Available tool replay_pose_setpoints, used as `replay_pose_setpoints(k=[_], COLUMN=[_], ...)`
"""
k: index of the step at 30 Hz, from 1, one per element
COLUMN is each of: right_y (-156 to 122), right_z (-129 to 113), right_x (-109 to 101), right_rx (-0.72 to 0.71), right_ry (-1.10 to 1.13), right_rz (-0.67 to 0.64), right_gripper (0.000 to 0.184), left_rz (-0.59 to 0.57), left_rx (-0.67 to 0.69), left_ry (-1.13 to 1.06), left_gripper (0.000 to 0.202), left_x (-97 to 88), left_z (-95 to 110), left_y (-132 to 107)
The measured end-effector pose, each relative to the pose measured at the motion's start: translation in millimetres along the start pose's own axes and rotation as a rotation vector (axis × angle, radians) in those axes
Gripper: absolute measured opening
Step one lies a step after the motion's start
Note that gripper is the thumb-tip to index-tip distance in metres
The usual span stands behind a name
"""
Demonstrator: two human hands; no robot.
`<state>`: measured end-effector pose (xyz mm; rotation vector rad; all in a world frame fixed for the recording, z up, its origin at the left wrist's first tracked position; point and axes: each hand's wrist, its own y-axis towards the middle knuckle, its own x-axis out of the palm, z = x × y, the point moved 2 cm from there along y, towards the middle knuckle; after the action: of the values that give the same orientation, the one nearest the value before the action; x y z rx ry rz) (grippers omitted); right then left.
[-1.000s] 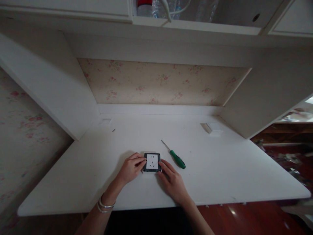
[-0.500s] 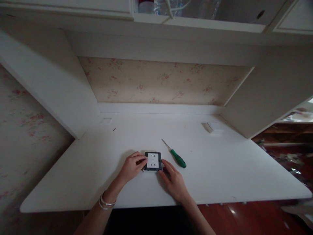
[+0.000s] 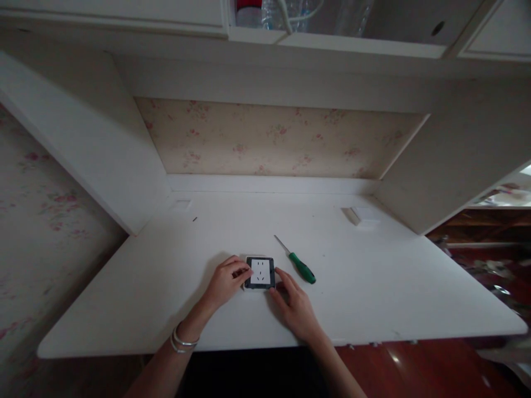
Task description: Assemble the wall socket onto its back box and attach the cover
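Observation:
A wall socket with a white face and a dark surround lies face up on the white desk, close to the front edge. At its left side, my left hand has thumb and finger pinched together over the dark surround; whatever is between the tips is too small to make out. My right hand grips the socket's right edge and lower right corner with thumb and fingers. Just right of the socket rests a screwdriver with a green handle, its shaft pointing away to the back left.
A small white box-like piece sits at the back right of the desk. At the back left lie a thin white frame and a short dark piece. Overhead, a shelf holds clear plastic bottles and a hanging white cable.
The view has shifted very slightly. Both hands keep their places at the socket, with only a tiny movement of the left fingertips.

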<state>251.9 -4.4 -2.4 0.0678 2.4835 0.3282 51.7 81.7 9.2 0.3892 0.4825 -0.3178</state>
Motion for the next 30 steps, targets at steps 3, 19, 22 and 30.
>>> replay_pose_setpoints(k=[3,19,22,30], right_y=[-0.4,-2.5,-2.5,-2.3], right_z=[-0.7,0.7,-1.9,-4.5], right_x=[-0.9,2.3,1.3,0.7], right_rx=[-0.03,-0.076,-0.077,-0.083], right_ry=[-0.028,-0.078,-0.08,-0.086], right_rz=[-0.004,0.002,-0.006,-0.009], right_gripper=[0.045,0.041,0.041,0.041], left_rz=[-0.003,0.032,0.084,0.153], left_rx=[0.017,0.178,0.153,0.136], left_ry=[0.012,0.215,0.231,0.225], left_gripper=[0.013,0.012,0.012,0.018], left_x=[0.5,3.3,2.8,5.4], left_z=[-2.6,2.1,1.8,0.5], left_y=[0.3,-6.9,-7.1,-7.8])
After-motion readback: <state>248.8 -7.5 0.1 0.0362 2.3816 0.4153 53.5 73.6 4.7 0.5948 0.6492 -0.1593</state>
